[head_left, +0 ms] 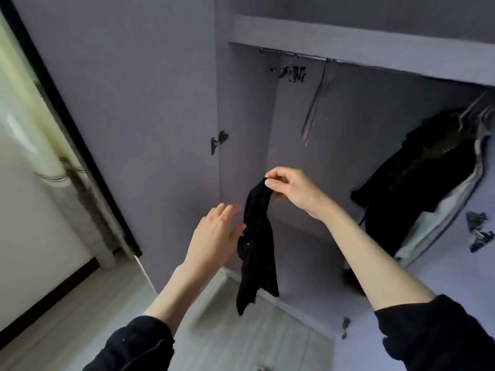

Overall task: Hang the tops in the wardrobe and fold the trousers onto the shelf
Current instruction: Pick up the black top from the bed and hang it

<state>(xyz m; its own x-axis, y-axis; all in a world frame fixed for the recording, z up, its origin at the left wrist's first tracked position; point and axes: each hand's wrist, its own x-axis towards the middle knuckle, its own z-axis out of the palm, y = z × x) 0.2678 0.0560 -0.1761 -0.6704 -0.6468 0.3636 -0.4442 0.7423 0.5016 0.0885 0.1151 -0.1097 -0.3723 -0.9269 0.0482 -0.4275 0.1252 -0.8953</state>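
A small black garment (257,245) hangs limp in front of the open wardrobe. My right hand (289,188) pinches its top end between thumb and fingers. My left hand (217,231) is beside the cloth at mid-height, fingers straight and spread, the thumb touching its left edge. A metal rail (294,55) runs under the top shelf (348,41). On it hang several clip hangers (292,73) and one empty thin hanger (314,103). What kind of garment the black cloth is I cannot tell.
Dark clothes over a pale garment (428,178) hang at the right of the wardrobe. The left door (120,103) stands open with a hinge (218,141). The right door's hinges (479,231) show at the right edge. Pale wood floor (241,330) lies below.
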